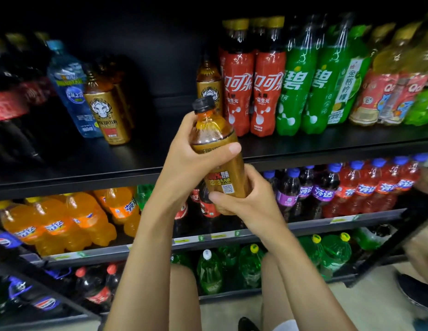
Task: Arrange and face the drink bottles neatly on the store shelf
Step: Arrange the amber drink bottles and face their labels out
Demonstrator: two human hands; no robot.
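I hold a gold-labelled drink bottle (217, 149) with a black cap in front of the upper shelf (88, 163). My left hand (191, 154) grips its upper body, thumb across the label. My right hand (241, 199) grips its lower end from the right. The bottle tilts slightly left, its back label with a code facing me. Two matching gold bottles stand on the shelf, one (108, 111) at the left and one (209, 82) behind the held bottle. A wide gap of bare shelf lies between them.
On the upper shelf stand red cola bottles (253, 89), green soda bottles (306, 84), tea bottles (387, 91) and a blue water bottle (69, 84). The shelves below hold orange soda (65, 220), purple and red soda (346, 187) and big green bottles (251, 266). Another person's hand (425, 180) shows at the right edge.
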